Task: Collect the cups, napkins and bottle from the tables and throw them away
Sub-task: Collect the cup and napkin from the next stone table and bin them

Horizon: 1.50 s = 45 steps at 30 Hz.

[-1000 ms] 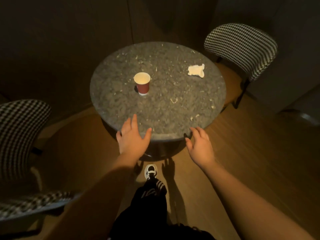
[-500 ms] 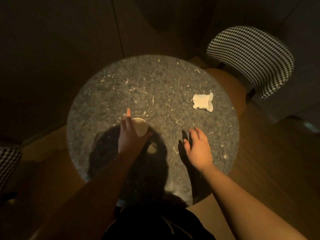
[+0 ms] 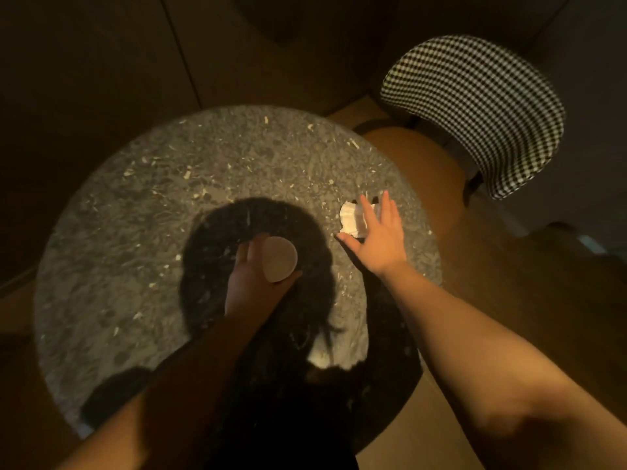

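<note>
A paper cup (image 3: 280, 259) with a pale rim stands near the middle of the round speckled stone table (image 3: 142, 212), seen from straight above. My left hand (image 3: 252, 283) wraps round its side, thumb on the near side and fingers on the left. A crumpled white napkin (image 3: 351, 218) lies toward the table's right edge. My right hand (image 3: 380, 237) hovers over it with fingers spread and straight, covering its right half. Whether the fingers touch the napkin I cannot tell. No bottle is in view.
A chair with a black-and-white houndstooth back (image 3: 475, 110) and an orange seat (image 3: 420, 164) stands close behind the table's right side. Dark wall panels rise behind the table. Wooden floor (image 3: 543, 300) lies to the right. My head's shadow darkens the table's middle.
I have leaned further over the table. My left hand has closed round the cup. My right hand has travelled forward and right from the table's middle to above the napkin.
</note>
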{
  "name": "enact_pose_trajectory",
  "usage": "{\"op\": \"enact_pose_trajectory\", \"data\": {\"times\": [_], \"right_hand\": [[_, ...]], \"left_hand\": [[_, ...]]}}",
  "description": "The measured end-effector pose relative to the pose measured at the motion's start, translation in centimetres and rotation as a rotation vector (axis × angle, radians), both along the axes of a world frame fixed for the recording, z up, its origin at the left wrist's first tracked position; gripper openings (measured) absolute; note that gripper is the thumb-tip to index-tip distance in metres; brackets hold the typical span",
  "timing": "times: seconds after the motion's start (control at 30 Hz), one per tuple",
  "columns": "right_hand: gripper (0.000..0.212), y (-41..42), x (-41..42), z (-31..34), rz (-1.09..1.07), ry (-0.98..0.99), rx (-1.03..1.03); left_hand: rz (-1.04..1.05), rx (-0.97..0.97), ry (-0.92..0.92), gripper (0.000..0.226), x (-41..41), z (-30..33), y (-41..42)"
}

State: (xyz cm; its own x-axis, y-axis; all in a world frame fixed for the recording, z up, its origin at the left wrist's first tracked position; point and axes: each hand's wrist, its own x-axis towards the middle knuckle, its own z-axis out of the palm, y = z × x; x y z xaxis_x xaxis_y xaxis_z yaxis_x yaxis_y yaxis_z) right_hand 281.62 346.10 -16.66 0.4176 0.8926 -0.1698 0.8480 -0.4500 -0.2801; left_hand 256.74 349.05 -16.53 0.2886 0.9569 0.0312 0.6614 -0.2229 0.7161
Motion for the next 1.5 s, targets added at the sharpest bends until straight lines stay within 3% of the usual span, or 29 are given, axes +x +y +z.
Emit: {"op": "enact_pose_trajectory", "data": {"times": [0.13,0.4,0.67,0.83,0.97,1.1,1.5], "right_hand": [[0.066,1.8,0.1,-2.0,0.078,-0.008,-0.09],[0.024,-1.5,-1.1,-1.3,0.025,0.05,0.228],[0.025,-8.8,-3.5,3.5,-0.254,0.227,0.438],[0.023,-15.6,-6.5,5.2,-0.414,0.189,0.478],[0.021,-22.2,-10.0,5.4,-0.569,0.153,0.496],[0.021,-29.5,-13.2,5.0,-0.755,0.108,0.493],[0.019,-54.5,-23.5,5.6,-1.5,-0.085,0.469]], "left_hand": [[0.039,0.019,-0.024,0.091,1.2,-0.2,-0.4],[0.028,0.002,-0.004,0.093,1.1,0.2,-0.9],[-0.062,-0.024,-0.066,0.091,-0.1,3.5,-3.3],[-0.282,-0.006,-0.139,0.087,-0.2,4.7,-5.9],[-0.452,0.134,-0.144,0.08,0.0,5.1,-9.8],[-0.63,0.026,-0.126,0.081,0.8,5.1,-14.3],[-1.347,0.017,-0.126,0.078,6.2,5.5,-37.7]]}}
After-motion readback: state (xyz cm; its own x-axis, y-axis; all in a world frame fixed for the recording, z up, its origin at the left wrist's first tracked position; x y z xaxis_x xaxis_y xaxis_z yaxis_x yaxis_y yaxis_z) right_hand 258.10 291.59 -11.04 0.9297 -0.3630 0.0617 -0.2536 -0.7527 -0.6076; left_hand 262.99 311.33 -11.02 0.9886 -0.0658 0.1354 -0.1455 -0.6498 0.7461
